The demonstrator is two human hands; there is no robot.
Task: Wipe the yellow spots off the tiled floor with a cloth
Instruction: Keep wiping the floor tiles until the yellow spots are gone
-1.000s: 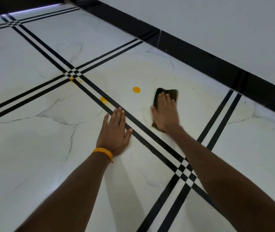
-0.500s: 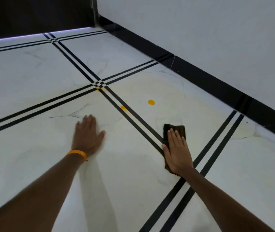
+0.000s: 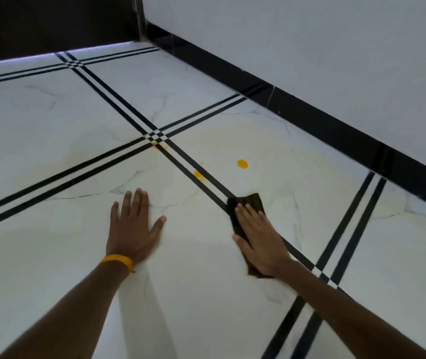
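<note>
My right hand (image 3: 259,235) presses flat, fingers straight, on a dark folded cloth (image 3: 248,202) that lies across the double black tile line. A round yellow spot (image 3: 242,164) sits on the white tile beyond the cloth. A second yellow spot (image 3: 198,174) lies on the black line, with a tiny speck (image 3: 201,163) near it. A yellow smear (image 3: 155,144) marks the crossing of the lines farther back. My left hand (image 3: 134,226), with an orange wristband, rests flat on the white marble floor (image 3: 51,255) to the left.
A black skirting board (image 3: 310,125) runs along the white wall (image 3: 310,47) on the right. A dark panel (image 3: 51,22) closes the far end. Black double lines cross the floor between the tiles.
My right hand slid the cloth back toward me, away from the round spot, then left onto the black line. My left hand shifted left and back. The view tilted up.
</note>
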